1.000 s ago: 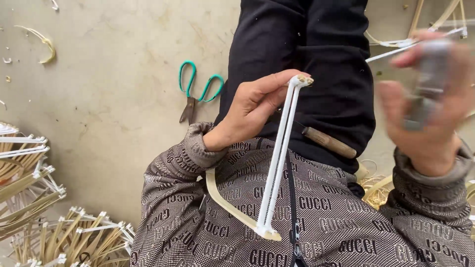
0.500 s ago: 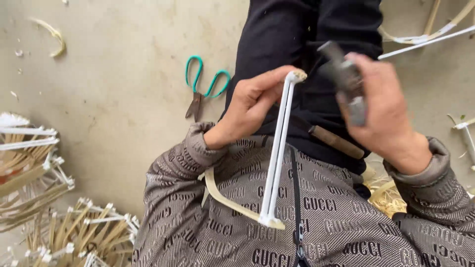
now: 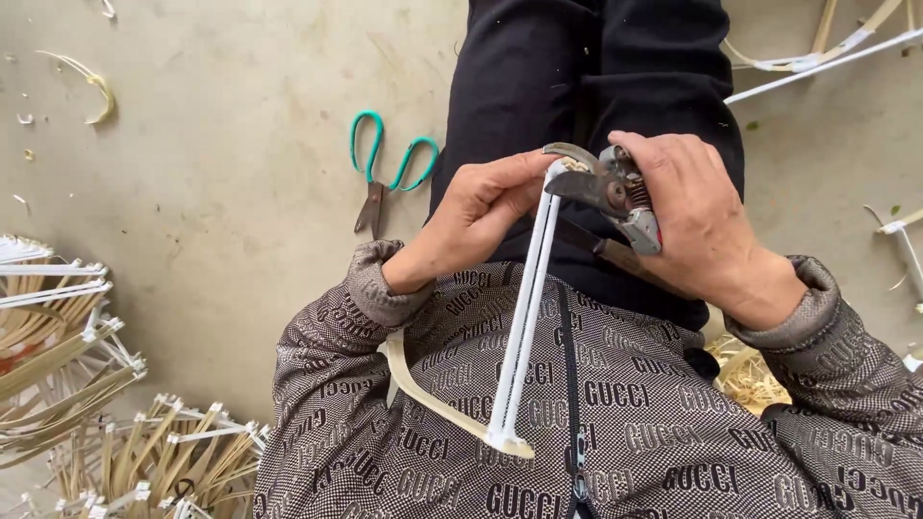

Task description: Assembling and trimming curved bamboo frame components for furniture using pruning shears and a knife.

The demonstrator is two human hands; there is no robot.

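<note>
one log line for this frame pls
left hand: holds white-wrapped bamboo strips upright | right hand: grips grey metal pruning shears, blades at strips' top end | green-handled scissors on concrete floor

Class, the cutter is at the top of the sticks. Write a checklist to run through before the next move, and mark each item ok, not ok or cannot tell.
1. The left hand grips the pair of thin white-wrapped sticks near their top: ok.
2. The right hand is wrapped around the grey metal spring-loaded pruning shears: ok.
3. Blades at the sticks' top end: ok.
4. Left fingertips clear of the blades: not ok, the thumb lies right beside them.
5. Blades closed around the sticks: cannot tell.
6. Green-handled scissors lie on the concrete floor, away from both hands: ok.
</note>
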